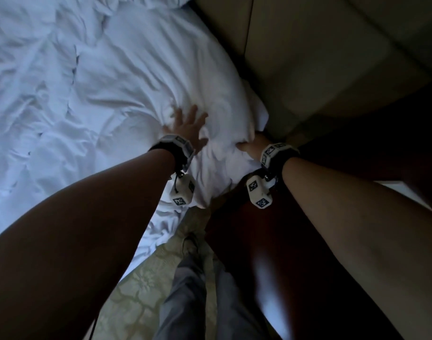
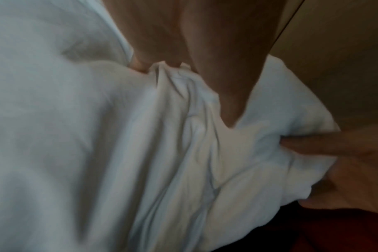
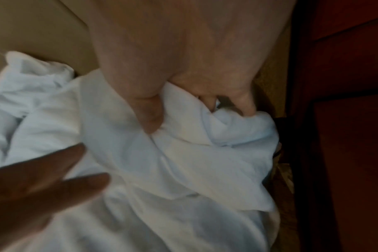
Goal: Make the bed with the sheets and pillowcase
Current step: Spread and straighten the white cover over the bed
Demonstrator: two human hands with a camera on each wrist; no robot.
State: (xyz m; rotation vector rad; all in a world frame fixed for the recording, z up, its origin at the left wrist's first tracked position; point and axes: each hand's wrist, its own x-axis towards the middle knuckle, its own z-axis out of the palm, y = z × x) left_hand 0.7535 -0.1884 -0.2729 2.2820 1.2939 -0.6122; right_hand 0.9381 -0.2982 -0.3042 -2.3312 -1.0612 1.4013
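The person's two bare forearms fill the bottom of the head view, each with a dark wristband carrying white marker cubes, and both reach toward the corner of the bed nearest the padded beige headboard [image 1: 315, 77]. The left hand [image 1: 186, 127] lies flat on the white pillow [image 1: 161, 77], fingers spread and fairly straight, pressing the fabric into a dent without closing on it; the left wrist view shows its fingertips sunk into bunched folds. The right hand [image 1: 253, 147], closer to the headboard, has its fingers curled into a wad of the pillowcase [image 3: 205, 136] at the pillow's corner, the thumb pushed into the cloth and the other fingers tucked behind the fold. The pillow sits against the headboard, on top of the rumpled white sheet [image 1: 31, 94] that spreads away from it across the mattress. Beside the headboard, to the person's right, stands a dark reddish wooden nightstand [image 1: 259, 241]. Below it, patterned pale carpet [image 1: 136, 290] and the person's grey trouser legs [image 1: 185, 295] show.
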